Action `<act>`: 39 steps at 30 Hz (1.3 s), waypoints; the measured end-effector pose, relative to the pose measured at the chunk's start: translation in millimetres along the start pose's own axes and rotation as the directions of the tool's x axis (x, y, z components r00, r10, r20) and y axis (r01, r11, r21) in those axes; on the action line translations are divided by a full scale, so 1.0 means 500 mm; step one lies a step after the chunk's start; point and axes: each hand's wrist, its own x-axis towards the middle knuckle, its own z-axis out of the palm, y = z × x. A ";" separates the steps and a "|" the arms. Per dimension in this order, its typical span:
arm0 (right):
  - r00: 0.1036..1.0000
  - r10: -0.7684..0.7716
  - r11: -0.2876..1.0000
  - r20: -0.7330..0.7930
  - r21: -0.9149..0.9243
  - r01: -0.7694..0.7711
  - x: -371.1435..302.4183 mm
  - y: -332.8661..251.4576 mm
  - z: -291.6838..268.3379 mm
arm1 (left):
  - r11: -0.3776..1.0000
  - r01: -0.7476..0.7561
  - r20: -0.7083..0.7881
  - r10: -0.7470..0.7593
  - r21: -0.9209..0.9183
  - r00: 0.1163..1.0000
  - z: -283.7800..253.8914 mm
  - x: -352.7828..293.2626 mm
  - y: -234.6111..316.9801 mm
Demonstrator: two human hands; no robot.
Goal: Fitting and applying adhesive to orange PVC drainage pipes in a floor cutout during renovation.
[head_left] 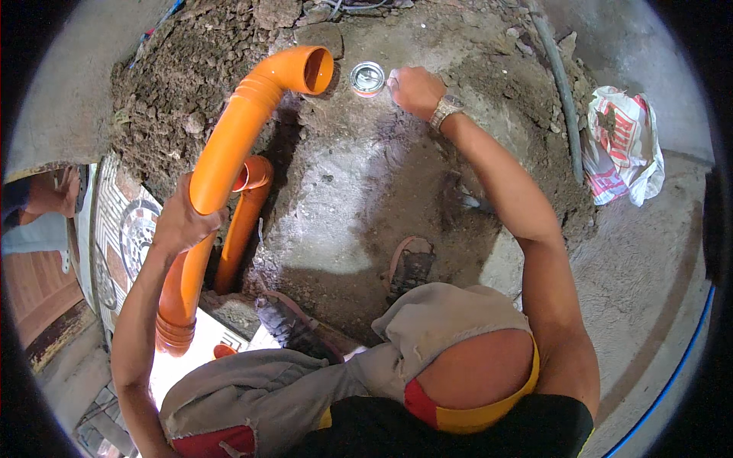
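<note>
My left hand (pixel 188 217) is wrapped round a long orange drain pipe (pixel 233 141). The pipe slants upward away from me, and its elbow at the far end opens toward the right. Just right of that opening, a small round tin (pixel 367 79) with a silvery rim stands on the ground. My right hand (pixel 418 92) is closed beside the tin, fingers curled and thumb toward it. Whatever lies in those fingers, if anything, is hidden. Beneath the held pipe, a second orange pipe (pixel 243 221) with an elbow rests in a trench.
Heaped soil (pixel 179 99) borders the far left. On the right lie a grey pipe (pixel 561 95) and a crumpled white-and-red sack (pixel 624 145). Patterned tiles (pixel 126 221) are at left, near part of another person (pixel 53 195). A blue hose (pixel 672 374) runs along the right.
</note>
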 end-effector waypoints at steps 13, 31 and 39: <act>0.998 0.028 1.000 -0.058 -0.013 -0.028 -0.018 -0.023 -0.046 | 0.990 -0.002 0.004 0.001 0.140 1.000 0.013 0.011 0.005; 0.982 -0.070 0.980 -0.175 0.169 0.100 -0.043 -0.058 -0.018 | 0.992 -0.048 -0.004 0.048 0.118 0.999 0.004 0.014 0.061; 0.944 0.238 0.663 -0.229 0.749 0.015 -0.028 -0.100 -0.069 | 0.993 -0.093 -0.003 0.093 0.072 0.996 0.015 0.021 0.012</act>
